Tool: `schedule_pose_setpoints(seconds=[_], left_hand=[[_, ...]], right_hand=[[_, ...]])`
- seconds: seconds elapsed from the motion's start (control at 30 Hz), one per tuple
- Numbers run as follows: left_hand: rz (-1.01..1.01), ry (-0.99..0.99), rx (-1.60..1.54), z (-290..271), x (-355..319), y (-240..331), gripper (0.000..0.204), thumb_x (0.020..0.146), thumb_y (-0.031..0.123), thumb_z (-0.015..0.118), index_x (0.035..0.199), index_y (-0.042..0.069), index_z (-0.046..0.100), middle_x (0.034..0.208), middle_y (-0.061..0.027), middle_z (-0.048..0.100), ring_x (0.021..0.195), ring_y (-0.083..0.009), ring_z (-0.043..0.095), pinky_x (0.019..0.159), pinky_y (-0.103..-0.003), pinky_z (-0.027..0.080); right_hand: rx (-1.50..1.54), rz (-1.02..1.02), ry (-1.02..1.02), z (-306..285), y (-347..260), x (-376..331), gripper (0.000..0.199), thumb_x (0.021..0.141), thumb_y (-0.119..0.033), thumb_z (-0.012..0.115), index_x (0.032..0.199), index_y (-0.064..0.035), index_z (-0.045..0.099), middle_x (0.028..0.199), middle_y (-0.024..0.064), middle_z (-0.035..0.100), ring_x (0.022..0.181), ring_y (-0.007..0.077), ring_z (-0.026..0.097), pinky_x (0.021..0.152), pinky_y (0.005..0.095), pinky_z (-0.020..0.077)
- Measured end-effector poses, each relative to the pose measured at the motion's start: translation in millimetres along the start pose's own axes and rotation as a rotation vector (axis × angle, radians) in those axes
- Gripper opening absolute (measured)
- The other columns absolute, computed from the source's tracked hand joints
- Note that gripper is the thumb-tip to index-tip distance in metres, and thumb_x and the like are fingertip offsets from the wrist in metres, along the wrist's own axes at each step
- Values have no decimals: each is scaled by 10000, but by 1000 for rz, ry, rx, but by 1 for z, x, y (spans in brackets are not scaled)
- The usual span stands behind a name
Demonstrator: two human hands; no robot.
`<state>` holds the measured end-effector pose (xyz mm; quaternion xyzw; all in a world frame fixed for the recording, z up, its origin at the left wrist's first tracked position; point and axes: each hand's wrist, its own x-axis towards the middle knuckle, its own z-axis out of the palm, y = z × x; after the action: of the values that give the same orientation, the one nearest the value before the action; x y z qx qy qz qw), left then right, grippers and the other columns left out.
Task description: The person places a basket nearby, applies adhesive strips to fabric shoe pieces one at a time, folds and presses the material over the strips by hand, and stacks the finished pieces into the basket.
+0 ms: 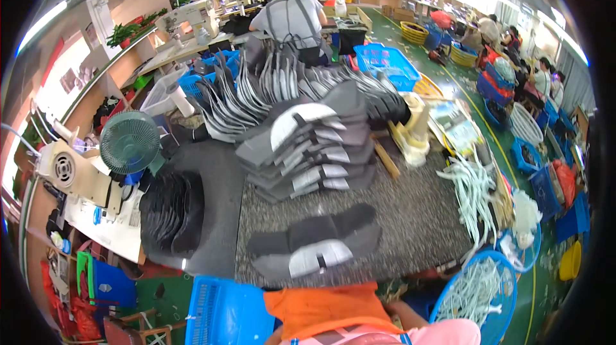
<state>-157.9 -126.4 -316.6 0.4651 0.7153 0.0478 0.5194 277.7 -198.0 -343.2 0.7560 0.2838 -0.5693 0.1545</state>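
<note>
Neither of my hands shows. A bit of my right forearm [408, 314] appears at the lower edge beside my orange apron [327, 310], and its hand is hidden near the table edge. Only a sliver of my left arm [276, 335] is visible. Right in front of me on the dark speckled tabletop [410, 229] lie a black curved fabric piece [314, 229] and, overlapping its near side, a grey one with a white panel [321, 256]. Beyond them rises a layered stack of similar grey, black and white pieces [308, 146].
Black pieces [172, 210] are piled at left, near a green fan [130, 142] and a sewing machine [74, 172]. Pale strips [471, 194] hang at the right edge above a blue basket [475, 294]. A blue crate [228, 313] stands below. A person [292, 18] works across the table.
</note>
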Motion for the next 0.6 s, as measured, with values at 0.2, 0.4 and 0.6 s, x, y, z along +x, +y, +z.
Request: schedule_pose_setpoints(seconds=[0.2, 0.4, 0.6], left_hand=[[-8, 55, 154, -2, 30, 54, 470, 920, 310, 605, 1291, 25, 566, 1192, -143, 642, 1091, -335, 629, 889, -480, 532], [45, 42, 245, -40, 21, 74, 504, 925, 352, 593, 1307, 25, 564, 1233, -157, 630, 1114, -360, 618, 910, -494, 521], [164, -462, 830, -133, -37, 65, 551, 922, 411, 585, 1305, 15, 589, 1301, -228, 595, 1145, -423, 587, 955, -497, 495]], right_hand=[[-41, 45, 193, -27, -52, -70, 409, 860, -371, 612, 1102, -59, 721, 1156, 191, 688, 1096, 342, 663, 894, 462, 535], [-160, -24, 283, -41, -86, -95, 406, 858, -365, 610, 1114, -70, 719, 1157, 182, 692, 1094, 342, 664, 891, 466, 534], [-479, -15, 250, -58, -92, -133, 403, 856, -359, 608, 1126, -81, 718, 1158, 173, 695, 1092, 341, 666, 888, 469, 534]])
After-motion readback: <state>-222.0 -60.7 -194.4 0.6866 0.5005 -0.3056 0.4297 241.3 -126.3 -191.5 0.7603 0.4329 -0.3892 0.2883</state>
